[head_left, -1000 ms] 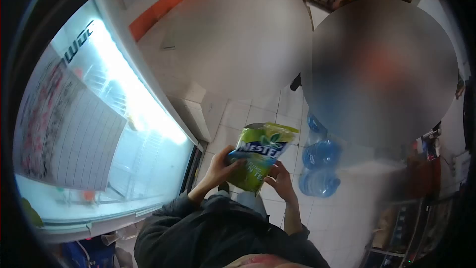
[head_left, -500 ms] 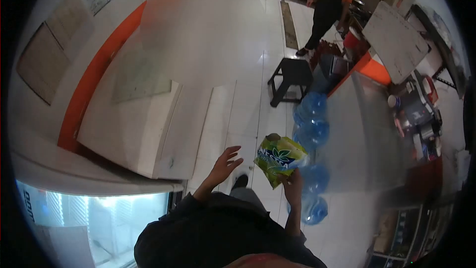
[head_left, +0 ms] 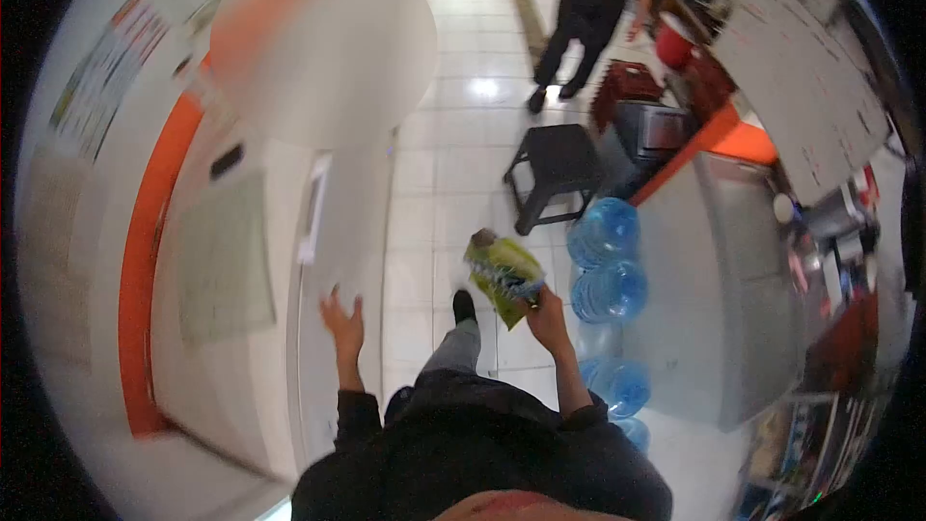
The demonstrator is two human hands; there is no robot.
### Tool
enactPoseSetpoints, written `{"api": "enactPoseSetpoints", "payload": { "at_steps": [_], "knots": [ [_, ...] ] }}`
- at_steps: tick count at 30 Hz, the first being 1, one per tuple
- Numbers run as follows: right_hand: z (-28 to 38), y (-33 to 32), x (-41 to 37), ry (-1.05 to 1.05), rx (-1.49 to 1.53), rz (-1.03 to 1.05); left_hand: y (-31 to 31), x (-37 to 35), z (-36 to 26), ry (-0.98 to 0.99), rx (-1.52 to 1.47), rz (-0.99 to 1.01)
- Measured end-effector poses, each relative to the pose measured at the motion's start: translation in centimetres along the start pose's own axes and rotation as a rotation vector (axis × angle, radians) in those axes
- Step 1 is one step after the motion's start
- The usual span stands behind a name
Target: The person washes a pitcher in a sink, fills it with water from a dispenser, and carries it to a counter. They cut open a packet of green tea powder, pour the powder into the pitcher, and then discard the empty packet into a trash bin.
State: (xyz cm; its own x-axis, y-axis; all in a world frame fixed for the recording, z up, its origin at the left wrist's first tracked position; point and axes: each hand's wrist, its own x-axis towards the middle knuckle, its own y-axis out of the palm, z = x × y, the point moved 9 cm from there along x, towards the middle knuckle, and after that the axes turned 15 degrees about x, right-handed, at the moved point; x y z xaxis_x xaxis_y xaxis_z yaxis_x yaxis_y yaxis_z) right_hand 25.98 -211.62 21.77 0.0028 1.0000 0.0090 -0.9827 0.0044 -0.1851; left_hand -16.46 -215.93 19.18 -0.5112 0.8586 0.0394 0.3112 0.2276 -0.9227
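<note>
A green and yellow packet with dark lettering hangs in front of my body, over the white tiled floor. My right hand grips its lower right edge. My left hand is held out at the left with its fingers apart and nothing in it, nearest to the side of the white counter.
Large blue water bottles line the right side by a grey cabinet. Ahead stands a black stool. Beyond it a person in dark clothes stands near red crates. A phone-like dark object lies on the left counter.
The view has turned and moved forward. The person ahead appears closer. My left hand has moved left, away from the packet, which stays in my right hand. The lit fridge has nearly left view.
</note>
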Motion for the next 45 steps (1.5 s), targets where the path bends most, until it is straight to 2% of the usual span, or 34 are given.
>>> {"api": "enactPoseSetpoints", "payload": {
  "at_steps": [1,2,3,5,7,8,10,11,13,14,15,17,18,19,20,21,23,24,26,28,29,31,32,33,34,35,36,37,39,40,42,43,45],
  "knots": [
    [-0.4,-0.5,2.7,-0.03,0.013,-0.006,2.8,3.3,2.3,-0.041,0.13,0.029],
    [-0.7,-0.9,4.0,-0.04,0.023,-0.008,3.0,5.1,2.2,-0.188,0.2,0.112],
    [-0.1,-2.2,5.4,-0.021,0.014,-0.069,4.9,7.6,3.0,-0.23,0.206,0.134],
    [1.8,-6.0,10.1,0.083,-0.203,-0.138,8.8,13.3,3.3,-0.352,0.27,0.196],
    [0.9,-10.4,12.7,0.149,-0.198,-0.253,15.8,18.8,4.2,-0.281,0.105,0.327],
    [-0.7,-13.0,13.9,0.088,-0.212,-0.36,16.2,20.0,0.2,-0.256,0.128,0.359],
    [-0.4,-17.2,14.9,-0.12,-0.201,-0.557,14.4,21.7,-6.5,-0.372,0.552,0.427],
    [-1.4,-18.8,16.0,-0.117,-0.203,-0.579,17.1,23.8,-7.4,-0.349,0.555,0.427],
    [-6.3,-22.7,17.2,0.151,-0.242,-0.699,23.7,27.5,-8.9,-0.101,0.158,0.302],
    [-6.6,-24.6,18.9,0.004,-0.222,-0.737,24.7,27.9,-10.7,-0.1,0.156,0.308],
    [-8.6,-26.6,21.6,0.005,-0.228,-0.732,26.7,27.7,-12.9,-0.025,0.151,0.402],
    [-10.8,-33.1,26.5,-0.151,-0.2,-0.963,29.7,26.5,-16.2,0.091,0.159,0.536],
    [-11.5,-36.6,30.3,-0.057,-0.271,-0.946,31.1,25.8,-17.8,0.137,0.166,0.574],
    [-10.3,-39.6,35.0,0.033,-0.34,-0.925,31.9,25.1,-18.6,0.181,0.314,0.602],
    [-10.3,-42.4,39.9,-0.086,-0.405,-0.865,32.0,23.8,-19.5,0.177,0.279,0.655],
    [-10.0,-45.9,45.5,-0.226,-0.472,-0.806,34.0,23.0,-17.7,0.206,0.255,0.651],
    [-11.7,-51.7,55.3,-0.275,-0.646,-0.716,33.7,20.7,-17.0,0.035,0.312,0.685],
    [-13.6,-54.3,60.0,-0.232,-0.721,-0.678,33.6,19.5,-16.5,-0.064,0.382,0.764],
    [-17.6,-58.1,68.1,-0.18,-0.778,-0.622,34.1,18.3,-15.2,-0.137,0.515,0.74],
    [-22.2,-60.5,75.2,0.062,-0.997,-0.544,35.6,17.6,-15.1,-0.196,0.545,0.808],
    [-24.7,-61.1,77.5,0.06,-0.986,-0.526,36.7,17.2,-15.9,-0.228,0.561,0.842],
    [-33.6,-60.7,80.5,0.524,-1.239,-0.162,37.2,17.8,-17.8,-0.227,0.604,0.767],
    [-38.4,-60.7,80.2,0.837,-1.166,-0.001,37.9,19.0,-20.6,-0.118,0.506,0.683],
    [-40.3,-60.1,81.0,0.835,-1.158,0.017,38.3,20.2,-23.0,-0.009,0.414,0.597],
    [-41.9,-60.1,81.1,0.901,-1.177,-0.014,39.0,21.1,-24.3,-0.022,0.428,0.596],
    [-43.1,-60.2,80.8,0.972,-1.199,-0.045,39.9,22.0,-26.8,0.009,0.297,0.63],
    [-43.5,-59.6,80.2,1.103,-1.111,0.157,40.0,22.8,-30.1,0.042,0.168,0.665],
    [-44.2,-59.5,80.1,1.113,-1.108,0.171,39.5,23.5,-33.2,0.035,0.179,0.674],
    [-42.9,-60.0,81.6,0.939,-1.202,0.019,39.1,23.8,-36.8,-0.082,0.154,0.792],
    [-42.2,-60.1,81.9,0.93,-1.214,0.023,38.6,24.3,-39.0,-0.051,0.015,0.792],
    [-37.4,-59.1,83.0,0.647,-1.523,-0.03,36.9,24.6,-39.7,-0.034,0.071,0.767],
    [-34.8,-58.5,83.0,0.559,-1.47,-0.13,35.8,24.7,-39.7,-0.003,0.136,0.745],
    [-31.6,-56.5,82.5,0.341,-1.659,-0.253,35.8,23.7,-33.4,0.026,0.199,0.696]
  ]
}}
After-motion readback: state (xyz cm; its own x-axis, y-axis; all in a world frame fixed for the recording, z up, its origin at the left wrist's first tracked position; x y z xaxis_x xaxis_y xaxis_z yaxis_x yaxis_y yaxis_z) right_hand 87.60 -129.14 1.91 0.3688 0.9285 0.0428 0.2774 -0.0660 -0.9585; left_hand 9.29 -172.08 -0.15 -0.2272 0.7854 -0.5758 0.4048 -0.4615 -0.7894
